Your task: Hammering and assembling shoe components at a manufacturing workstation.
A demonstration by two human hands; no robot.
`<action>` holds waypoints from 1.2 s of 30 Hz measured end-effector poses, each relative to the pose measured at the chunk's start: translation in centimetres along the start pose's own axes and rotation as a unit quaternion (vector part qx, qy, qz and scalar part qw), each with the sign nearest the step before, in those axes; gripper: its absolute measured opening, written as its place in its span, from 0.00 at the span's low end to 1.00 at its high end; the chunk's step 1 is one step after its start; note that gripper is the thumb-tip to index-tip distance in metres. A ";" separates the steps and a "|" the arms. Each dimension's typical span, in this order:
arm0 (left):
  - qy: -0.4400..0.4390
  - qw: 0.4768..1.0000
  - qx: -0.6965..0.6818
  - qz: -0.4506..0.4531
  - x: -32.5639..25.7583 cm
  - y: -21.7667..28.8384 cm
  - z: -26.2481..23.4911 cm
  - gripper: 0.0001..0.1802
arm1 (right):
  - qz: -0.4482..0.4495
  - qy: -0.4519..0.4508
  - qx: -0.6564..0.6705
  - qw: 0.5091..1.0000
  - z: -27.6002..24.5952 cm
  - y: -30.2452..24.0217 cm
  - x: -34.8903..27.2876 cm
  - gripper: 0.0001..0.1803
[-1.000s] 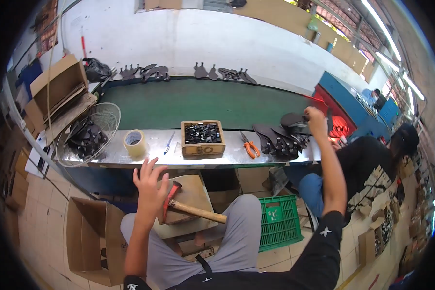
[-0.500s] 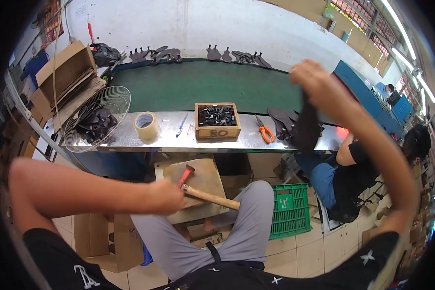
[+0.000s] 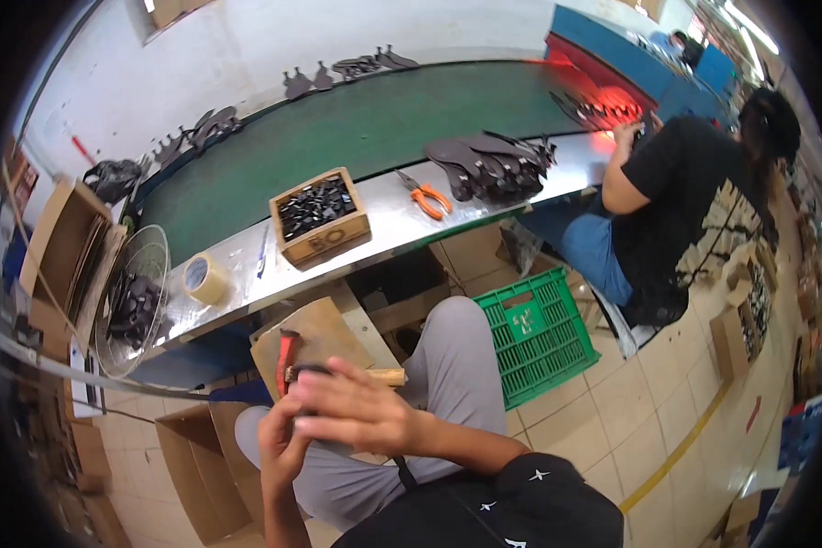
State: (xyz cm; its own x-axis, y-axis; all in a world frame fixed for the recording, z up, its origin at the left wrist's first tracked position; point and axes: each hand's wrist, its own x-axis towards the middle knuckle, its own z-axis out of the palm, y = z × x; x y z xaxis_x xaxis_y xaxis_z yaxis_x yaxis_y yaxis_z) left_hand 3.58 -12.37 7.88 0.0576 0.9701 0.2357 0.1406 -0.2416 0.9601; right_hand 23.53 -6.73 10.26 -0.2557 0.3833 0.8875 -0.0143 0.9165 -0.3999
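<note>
My left hand (image 3: 281, 440) is closed, low over my lap, with its thumb up. A small dark piece (image 3: 312, 369) shows at its fingers, mostly covered and too blurred to name. Across it lies my right hand (image 3: 361, 411), fingers stretched out and smeared by motion. Just beyond my hands, a red-handled tool with a dark head (image 3: 288, 345) rests on a tan board (image 3: 324, 331). The wooden handle of a hammer (image 3: 388, 376) sticks out to the right from behind my fingers. Dark flat sole-shaped pieces (image 3: 484, 166) are heaped on the metal bench (image 3: 237, 290).
On the bench stand a wooden box (image 3: 324, 242) of small black parts, orange-handled pliers (image 3: 429, 201), a tape roll (image 3: 205, 279) and a wire basket (image 3: 160, 274). Behind runs a green belt (image 3: 338, 128). A green crate (image 3: 543, 342) and a seated co-worker (image 3: 685, 201) are at right.
My right hand has come down from the bench's right side and let go of a dark sole-shaped piece. Both hands are now together over my lap. The view has swung to the right.
</note>
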 end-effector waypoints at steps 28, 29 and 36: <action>0.159 0.971 -0.124 -0.130 5.6 -8.1 2.0 0.12 | 0.442 -0.084 -0.276 0.849 -7.6 4.1 -29.7 0.22; 0.147 0.971 -0.136 -0.133 5.7 -8.0 2.0 0.12 | 0.439 -0.091 -0.271 0.852 -8.1 5.5 -31.2 0.22; 0.165 0.956 -0.171 -0.172 5.6 -7.6 1.6 0.14 | 0.487 -0.307 -0.455 0.679 -9.0 7.4 -36.6 0.42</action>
State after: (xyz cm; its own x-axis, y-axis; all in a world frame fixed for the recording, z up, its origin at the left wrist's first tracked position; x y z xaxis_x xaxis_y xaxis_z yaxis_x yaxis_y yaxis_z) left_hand 4.39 -5.17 1.62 -0.2574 0.9586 -0.1221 -0.2396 0.0591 0.9691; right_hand 41.50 -12.91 -23.13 -0.0740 0.9946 -0.0721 0.9830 0.0605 -0.1736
